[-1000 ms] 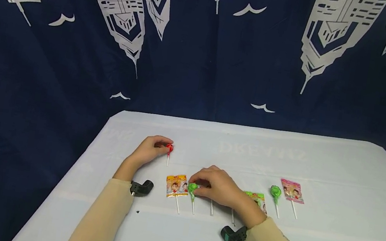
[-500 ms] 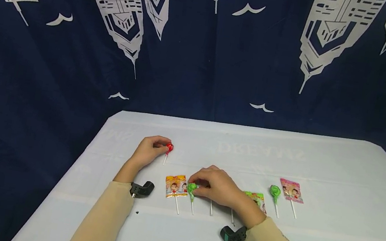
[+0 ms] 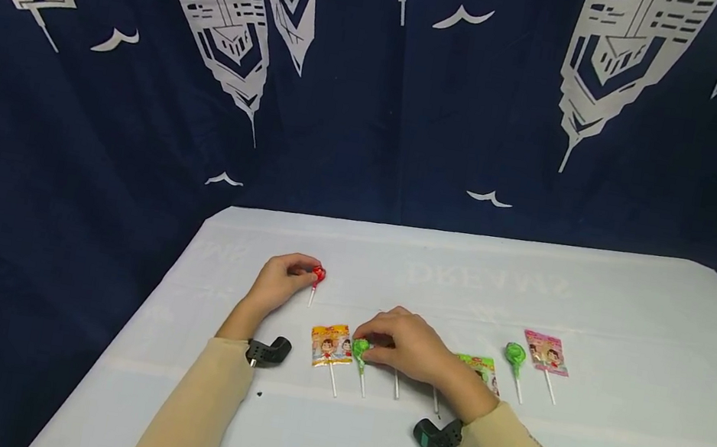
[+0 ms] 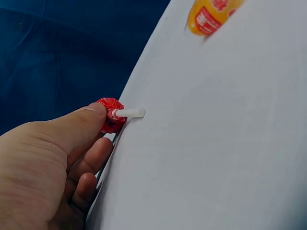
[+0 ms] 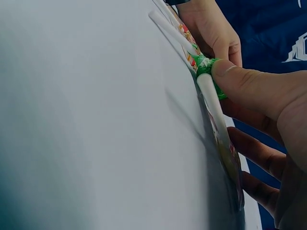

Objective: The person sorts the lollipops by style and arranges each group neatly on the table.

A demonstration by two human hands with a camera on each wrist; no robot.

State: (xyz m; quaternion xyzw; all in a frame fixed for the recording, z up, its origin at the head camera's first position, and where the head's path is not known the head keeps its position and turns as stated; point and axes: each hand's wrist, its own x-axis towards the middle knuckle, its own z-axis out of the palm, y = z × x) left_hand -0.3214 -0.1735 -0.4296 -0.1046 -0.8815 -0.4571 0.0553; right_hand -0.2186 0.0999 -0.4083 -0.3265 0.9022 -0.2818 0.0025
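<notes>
My left hand (image 3: 283, 279) pinches a red-wrapped lollipop (image 3: 319, 275) by its head between thumb and fingertips. In the left wrist view its white stick (image 4: 131, 113) points away from the thumb. My right hand (image 3: 412, 349) pinches a green-wrapped lollipop (image 3: 360, 347) by the head, its stick towards me. Just left of that lies a lollipop in an orange cartoon packet (image 3: 331, 345). Beneath the right hand and wrist two white sticks (image 3: 397, 385) stick out, their tops largely hidden. A green packet (image 3: 479, 370) is partly covered by the right forearm.
Further right on the white table (image 3: 658, 361) lie another green-wrapped lollipop (image 3: 515, 354) and one in a pink packet (image 3: 546, 353). A small dark speck (image 3: 259, 394) sits near the left forearm. Behind the table hangs a navy curtain (image 3: 373, 125).
The red lollipop's stick has tilted slightly, its lower end now a little to the left. The right hand stays on the green-wrapped lollipop.
</notes>
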